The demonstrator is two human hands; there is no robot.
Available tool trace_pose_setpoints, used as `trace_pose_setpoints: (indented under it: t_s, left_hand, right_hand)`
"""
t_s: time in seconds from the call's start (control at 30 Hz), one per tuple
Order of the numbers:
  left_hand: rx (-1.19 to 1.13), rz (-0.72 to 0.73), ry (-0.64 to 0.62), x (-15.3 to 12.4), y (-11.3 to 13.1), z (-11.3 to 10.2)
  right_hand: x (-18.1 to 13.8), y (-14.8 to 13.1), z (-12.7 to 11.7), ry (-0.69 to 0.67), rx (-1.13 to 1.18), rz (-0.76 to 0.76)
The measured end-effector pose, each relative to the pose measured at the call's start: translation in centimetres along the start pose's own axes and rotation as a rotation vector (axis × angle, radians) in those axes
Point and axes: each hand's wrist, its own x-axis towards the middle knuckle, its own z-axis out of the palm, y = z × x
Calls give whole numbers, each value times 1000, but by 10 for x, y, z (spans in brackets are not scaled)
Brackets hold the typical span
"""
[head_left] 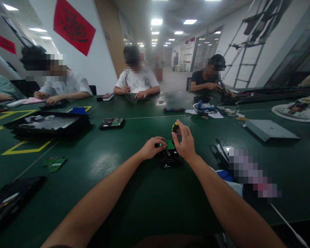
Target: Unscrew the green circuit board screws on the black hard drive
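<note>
A black hard drive (167,159) with a green circuit board (169,144) on its top lies on the table in front of me. At the board's left side, my left hand (154,147) touches the drive with its fingers curled onto it. A yellow and black screwdriver (175,126) is upright over the board, its handle pinched in my right hand (185,142). The shaft and tip are hidden behind that hand's fingers.
Another hard drive (112,123) and green circuit boards (54,164) lie to the left, near a black tray (49,125). At right are a grey metal case (271,130) and a bowl (203,108). Several people sit across the green table (124,189).
</note>
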Motion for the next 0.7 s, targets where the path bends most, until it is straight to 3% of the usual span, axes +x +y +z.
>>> trace_pose_setpoints:
  t_s: [0.7]
  left_hand:
    - [21,-13,-13,0,3,-2]
  right_hand:
    - [0,-1,0,6,30,8]
